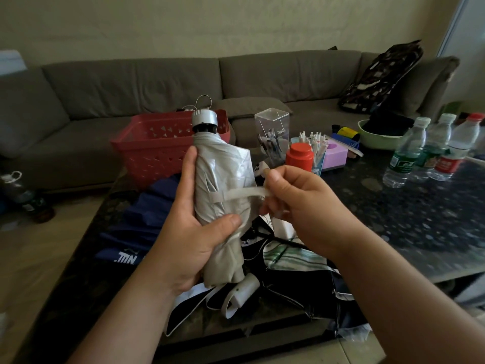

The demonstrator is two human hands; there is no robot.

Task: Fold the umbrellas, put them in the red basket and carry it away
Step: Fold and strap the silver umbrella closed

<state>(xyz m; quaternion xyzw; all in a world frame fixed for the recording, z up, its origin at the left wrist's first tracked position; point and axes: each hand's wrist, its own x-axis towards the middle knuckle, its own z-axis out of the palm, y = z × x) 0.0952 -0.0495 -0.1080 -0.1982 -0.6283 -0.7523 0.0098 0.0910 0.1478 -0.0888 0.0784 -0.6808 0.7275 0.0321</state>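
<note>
Head view: left hand (pixel 195 232) grips 1 folded umbrella (pixel 223 185), right hand (pixel 294 198) pinches its strap (pixel 236 193); next, wrap and fasten it, then red basket (pixel 157 148).

We see the red basket (pixel 162 145) open-topped behind the held umbrella (pixel 223 190). Loose umbrellas (pixel 283 271) clutter the near table (pixel 420 219); jars and bottles (pixel 430 151) crowd its right side.

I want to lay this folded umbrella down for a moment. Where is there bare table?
Bare dark table lies right of the right hand, before the water bottles. The near-left table edge is also bare. Crowded: umbrellas under the hands, and clutter around the red jar.
</note>
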